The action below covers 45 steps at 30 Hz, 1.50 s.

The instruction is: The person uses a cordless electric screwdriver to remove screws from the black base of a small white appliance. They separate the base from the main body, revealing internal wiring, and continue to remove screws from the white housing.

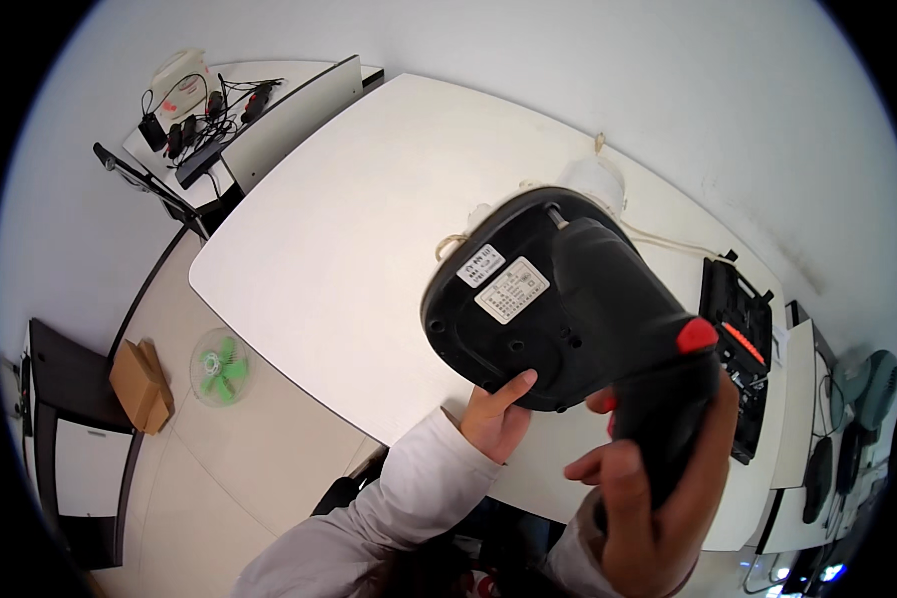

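A black rounded appliance base (468, 334) is turned with its underside toward me above the white table, with two pale labels and several screw holes. My left hand (500, 417) grips its lower rim, the thumb lying on the underside. Wrapped around the handle of a black cordless drill (613, 299) with red accents is my right hand (658, 503). The drill's metal bit reaches the base's upper edge; whether it sits on a screw cannot be made out. Behind the base, a white cylindrical part (595, 181) shows, and a pale cord (673, 241) runs right.
The white table (319, 229) meets the wall behind. An open black tool case (738, 344) lies at its right end. On the floor at left are a green-bladed fan part (219, 369) and a cardboard box (142, 387). A side table (135, 149) holds tangled black cables.
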Motion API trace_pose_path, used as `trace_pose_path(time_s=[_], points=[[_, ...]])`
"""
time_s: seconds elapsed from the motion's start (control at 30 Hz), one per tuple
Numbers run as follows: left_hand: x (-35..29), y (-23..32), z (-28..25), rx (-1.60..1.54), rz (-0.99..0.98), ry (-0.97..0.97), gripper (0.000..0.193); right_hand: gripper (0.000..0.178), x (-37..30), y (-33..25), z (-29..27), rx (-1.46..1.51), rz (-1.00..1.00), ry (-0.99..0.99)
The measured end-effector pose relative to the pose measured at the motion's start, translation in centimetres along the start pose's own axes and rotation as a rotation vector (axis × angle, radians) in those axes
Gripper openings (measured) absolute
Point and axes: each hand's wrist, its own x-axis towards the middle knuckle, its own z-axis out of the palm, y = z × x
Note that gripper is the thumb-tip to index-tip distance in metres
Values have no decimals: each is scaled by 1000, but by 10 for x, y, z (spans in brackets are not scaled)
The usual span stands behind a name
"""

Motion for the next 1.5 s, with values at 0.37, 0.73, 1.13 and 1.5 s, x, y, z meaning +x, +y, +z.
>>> trace_pose_path(time_s=[0.37, 0.73, 1.13, 1.5], points=[[-6, 14, 7, 72, 76, -14, 65, 51, 17, -38, 6, 36, 184, -79], [-4, 6, -2, 43, 126, 86, 66, 44, 12, -40, 17, -61, 103, -55], [-4, 1, -1, 35, 169, 116, 67, 35, 9, -49, 23, 52, 239, 36], [-2, 0, -3, 27, 191, 87, 66, 53, 6, -39, 22, -105, 186, 37]])
